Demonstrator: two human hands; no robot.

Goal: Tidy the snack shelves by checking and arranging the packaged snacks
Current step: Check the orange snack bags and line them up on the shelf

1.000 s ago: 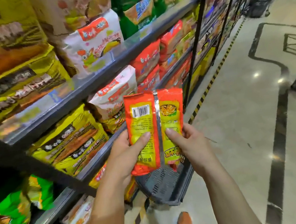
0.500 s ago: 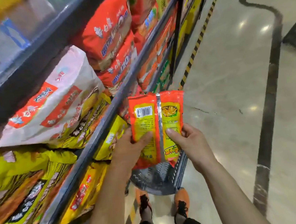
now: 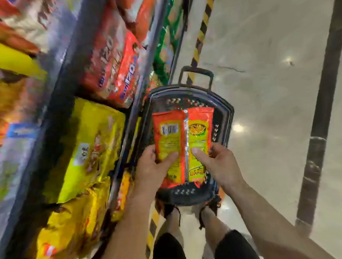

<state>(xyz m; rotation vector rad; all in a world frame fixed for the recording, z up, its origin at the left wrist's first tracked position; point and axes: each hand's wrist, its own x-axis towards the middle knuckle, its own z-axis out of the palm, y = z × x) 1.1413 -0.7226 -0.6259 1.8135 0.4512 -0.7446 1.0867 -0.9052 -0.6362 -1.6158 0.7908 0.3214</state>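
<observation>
- Grasping an orange-and-yellow snack packet (image 3: 172,143) in both grips, back face turned toward the camera, with a barcode at upper left and a silver seam down the middle.
- With the left grip (image 3: 150,171), clenched on the packet's lower left edge: thumb laid across the back face, other fingers hidden behind it.
- With the right grip (image 3: 219,166), clenched on the lower right edge in the same way: thumb angled in toward the seam.
- Held upright in the air, directly over a dark mesh basket (image 3: 228,113), clear of the shelves.
- Standing on the pale glossy floor (image 3: 269,120), just beside the shelf front, with a loop handle at the basket's far end.
- To the left, on blurred snack shelves (image 3: 59,110): large yellow bags (image 3: 88,149) on the nearer stretch, red bags (image 3: 114,68) farther along, print too smeared to read.
- Along the shelf base, yellow-and-black striped tape (image 3: 204,28); well to the right, a dark stripe (image 3: 325,93) across the floor.
- At the bottom, two bare legs in dark shorts (image 3: 170,256), feet just behind the basket's near rim.
</observation>
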